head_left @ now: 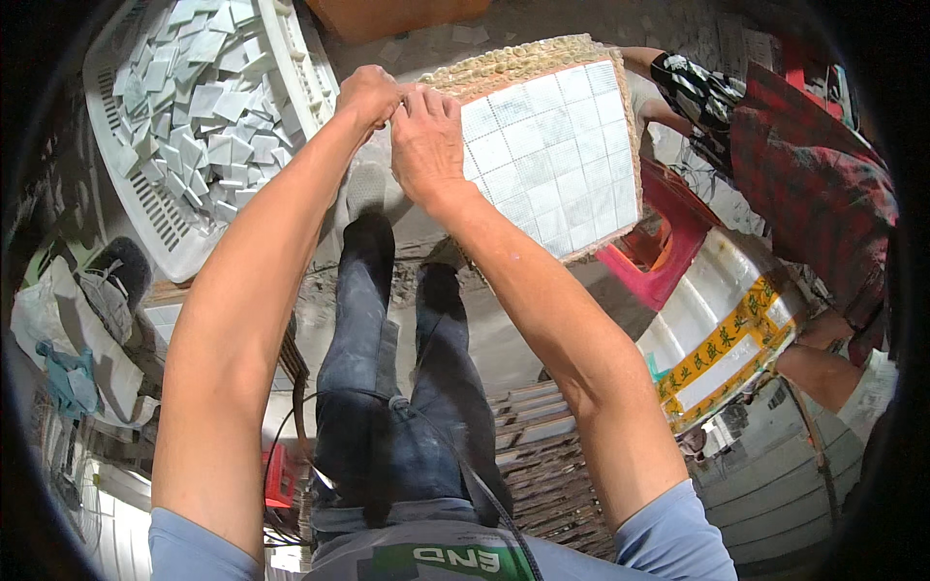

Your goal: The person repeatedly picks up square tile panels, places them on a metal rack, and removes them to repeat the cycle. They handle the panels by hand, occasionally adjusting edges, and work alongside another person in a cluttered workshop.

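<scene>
My left hand (368,95) is closed, knuckles up, just beyond the far left corner of a board. Whatever it grips is hidden under the fingers. Right beside it, my right hand (426,143) has its fingers bent and pressed together, the thumb side against my left hand. It overlaps the left edge of the board, and what lies under its fingertips does not show. The board (552,155) carries pale square tiles set in a grid, with a rough tan rim along its far and right sides. It slopes down to the right.
At the far left a white plastic basket (155,228) holds many loose pale tiles. A red plastic stool (644,271) stands below the board's right side, near a white foam box with yellow tape (717,358). Another person in red plaid cloth (814,184) is at the right.
</scene>
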Available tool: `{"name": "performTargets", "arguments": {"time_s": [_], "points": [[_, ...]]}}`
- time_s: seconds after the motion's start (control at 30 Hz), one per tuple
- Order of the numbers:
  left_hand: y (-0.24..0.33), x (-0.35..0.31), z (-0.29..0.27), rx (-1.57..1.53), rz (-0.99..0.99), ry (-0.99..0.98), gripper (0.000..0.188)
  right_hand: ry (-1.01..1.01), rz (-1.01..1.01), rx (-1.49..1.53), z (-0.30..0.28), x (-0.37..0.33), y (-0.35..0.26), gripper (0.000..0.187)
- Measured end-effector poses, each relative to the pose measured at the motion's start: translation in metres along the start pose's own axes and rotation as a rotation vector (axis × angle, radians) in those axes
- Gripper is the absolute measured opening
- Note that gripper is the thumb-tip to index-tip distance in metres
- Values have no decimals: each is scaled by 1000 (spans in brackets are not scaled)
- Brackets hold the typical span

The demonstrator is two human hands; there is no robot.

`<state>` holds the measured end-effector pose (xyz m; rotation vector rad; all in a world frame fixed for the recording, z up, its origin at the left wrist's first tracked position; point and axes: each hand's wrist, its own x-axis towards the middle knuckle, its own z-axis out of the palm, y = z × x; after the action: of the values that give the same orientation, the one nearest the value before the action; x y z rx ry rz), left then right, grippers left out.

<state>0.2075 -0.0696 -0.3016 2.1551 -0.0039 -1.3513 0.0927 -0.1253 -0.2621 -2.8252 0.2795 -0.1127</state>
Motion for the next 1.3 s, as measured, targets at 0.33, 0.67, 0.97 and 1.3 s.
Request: {"name": "performTargets", "arguments": {"time_s": [0.33,0.67,0.97,1.3], "points": [[1,4,-6,431,228,187,26,-145,-53,-121,-4,7,4,19],[0,8,-10,485,320,152,26,-274,-75,-122,-13,16,3,19],[4,4,-11,-54,158,-145,34,-135,-112,-48,-12,6,7,14],[-3,16,-5,242,333,28,41,-182,-103,-116,-13,8,3,14]]}}
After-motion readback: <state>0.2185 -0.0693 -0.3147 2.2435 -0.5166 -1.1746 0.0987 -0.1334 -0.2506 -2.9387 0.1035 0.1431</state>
